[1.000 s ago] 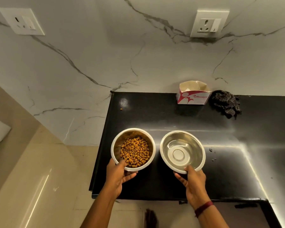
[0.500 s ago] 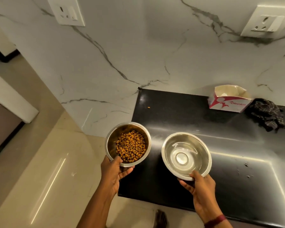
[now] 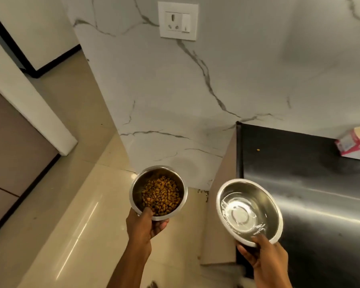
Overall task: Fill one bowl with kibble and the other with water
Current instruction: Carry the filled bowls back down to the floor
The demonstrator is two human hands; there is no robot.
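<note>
Steel gleams twice near the bottom of the frame: a round stainless steel bowl of brown kibble (image 3: pixel 158 192) at lower centre and a wider, shallow stainless steel bowl holding clear water (image 3: pixel 249 212) at lower right. The left hand (image 3: pixel 144 225) grips the kibble bowl at its near rim, thumb hooked inside and fingers curled beneath. The right hand (image 3: pixel 262 257) clamps the water bowl the same way at its near edge. Both bowls are in the air; the kibble bowl hangs over the glossy beige floor tiles (image 3: pixel 56 215), the water bowl over the left edge of the black stone counter (image 3: pixel 312 183). A single stray kibble piece (image 3: pixel 258 149) lies on the counter near the white marble-veined wall (image 3: pixel 175 104).

Filling looks complete, so the step in hand is probably carrying both bowls to where they will be served. Ripples on the water suggest it could slosh over the low rim, so the next move calls for keeping that bowl level and lowering both gently.
</note>
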